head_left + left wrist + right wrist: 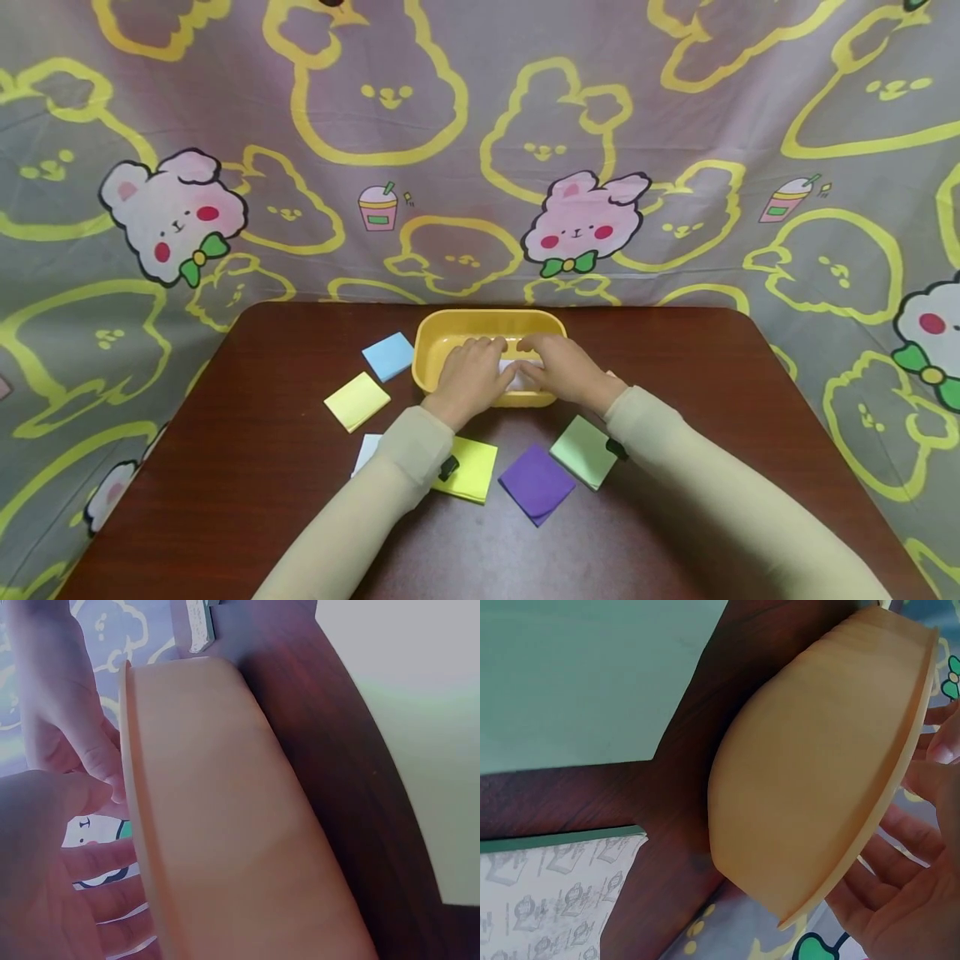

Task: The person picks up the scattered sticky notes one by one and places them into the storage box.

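Note:
Both hands reach into a yellow plastic basin (489,317) at the back of the table. My left hand (472,375) comes in over the near rim, its fingers extended and parted from the thumb in the left wrist view. Facing it, my right hand (562,367) has its fingers spread inside the rim. A white paper piece (519,380) lies in the basin between the two hands, close to both thumbs and partly covered by them. Whether the fingertips touch it I cannot tell. The outer wall of the basin (817,757) blocks part of the fingers in the right wrist view.
Left of the basin lie a blue pad (388,357) and a pale yellow one (357,402). In front are a white pad (365,452), bright yellow pad (471,468), purple pad (537,483) and green pad (582,452). A printed-back pad (555,892) lies beside the basin. A patterned curtain (450,150) hangs behind.

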`<state>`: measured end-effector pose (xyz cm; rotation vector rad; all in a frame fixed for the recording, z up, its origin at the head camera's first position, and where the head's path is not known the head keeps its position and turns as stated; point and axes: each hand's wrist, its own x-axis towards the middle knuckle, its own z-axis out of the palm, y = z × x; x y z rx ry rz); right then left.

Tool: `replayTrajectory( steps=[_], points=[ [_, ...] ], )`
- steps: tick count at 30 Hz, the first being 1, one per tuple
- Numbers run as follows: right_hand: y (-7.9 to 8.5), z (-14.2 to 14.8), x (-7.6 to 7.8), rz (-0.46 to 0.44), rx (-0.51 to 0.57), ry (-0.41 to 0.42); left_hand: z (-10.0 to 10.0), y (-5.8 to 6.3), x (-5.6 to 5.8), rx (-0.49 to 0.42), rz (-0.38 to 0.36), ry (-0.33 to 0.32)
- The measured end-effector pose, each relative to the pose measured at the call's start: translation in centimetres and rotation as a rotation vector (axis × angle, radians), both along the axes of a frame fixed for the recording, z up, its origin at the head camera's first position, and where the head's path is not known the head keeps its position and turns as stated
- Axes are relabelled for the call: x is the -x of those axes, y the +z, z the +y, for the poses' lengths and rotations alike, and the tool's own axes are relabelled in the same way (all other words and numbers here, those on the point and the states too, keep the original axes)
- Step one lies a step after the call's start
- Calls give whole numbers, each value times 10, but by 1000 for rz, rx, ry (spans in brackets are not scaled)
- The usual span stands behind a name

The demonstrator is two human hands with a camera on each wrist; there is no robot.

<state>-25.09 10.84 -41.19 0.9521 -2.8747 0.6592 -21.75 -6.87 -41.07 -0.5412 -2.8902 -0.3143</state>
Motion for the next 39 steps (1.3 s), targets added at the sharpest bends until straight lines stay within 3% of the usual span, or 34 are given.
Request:
replayTrajectory(
  steps=[12,19,39],
  points=[
    [4,-3,-6,96,102,-59,-2,7,-3,-32,10,7],
    [10,-5,-12,95,119,-92,-4,9,-5,-40,27,8],
    [17,-9,-28,163,137,-74,-13,13,-13,-98,79,-4]
  ],
)
